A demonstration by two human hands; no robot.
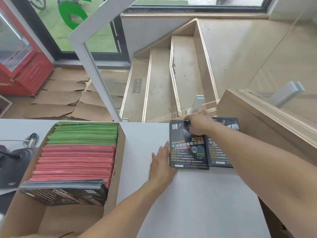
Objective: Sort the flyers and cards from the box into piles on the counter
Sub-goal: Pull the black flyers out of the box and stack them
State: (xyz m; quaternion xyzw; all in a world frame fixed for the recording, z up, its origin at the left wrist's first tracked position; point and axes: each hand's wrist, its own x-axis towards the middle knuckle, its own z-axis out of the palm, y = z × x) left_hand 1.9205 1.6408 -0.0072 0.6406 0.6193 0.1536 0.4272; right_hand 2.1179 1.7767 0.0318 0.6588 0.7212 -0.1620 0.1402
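A black flyer pile (188, 148) is being squared on the grey counter (197, 200): left hand (161, 162) flat, fingers straight against its edge; right hand (199, 124) pinching its top. More must next be drawn from the box (118, 169), where green, pink and black stacks remain; stairs (157, 83) are seen beyond

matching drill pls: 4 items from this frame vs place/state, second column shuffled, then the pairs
1. green sheets
2. pink sheets
3. left hand
4. right hand

A. on the top end of the left black flyer pile
B. far end of the box
C. flat on the counter, fingertips at the flyer pile's left edge
D. middle of the box

Pairs: 1-B, 2-D, 3-C, 4-A
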